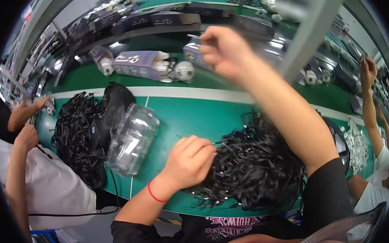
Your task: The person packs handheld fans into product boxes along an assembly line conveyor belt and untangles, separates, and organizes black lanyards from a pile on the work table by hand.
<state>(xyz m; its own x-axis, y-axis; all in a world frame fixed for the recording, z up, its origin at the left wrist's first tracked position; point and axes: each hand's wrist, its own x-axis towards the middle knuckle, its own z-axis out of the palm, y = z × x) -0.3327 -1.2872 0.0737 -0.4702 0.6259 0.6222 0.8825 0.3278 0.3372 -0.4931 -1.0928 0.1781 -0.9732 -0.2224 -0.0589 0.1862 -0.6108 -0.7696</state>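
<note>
My left hand [190,161], with a red string on the wrist, is closed in a pinch at the left edge of a big heap of black straps or cables [254,171]. A thin dark end sticks out from its fingertips toward the heap. My right hand [223,49] is raised over the far conveyor, blurred, its fingers curled; whatever they hold, if anything, cannot be made out. Just left of it stands a purple box [193,51]. Another open purple box [138,65] lies on the conveyor beside a white ball-shaped item [184,72].
Left on the green table [212,116] are a second black heap [78,132], a black mesh bag [116,103] and clear plastic packaging [134,140]. A metal post [317,27] rises at right. Co-workers' arms [17,148] show on both sides.
</note>
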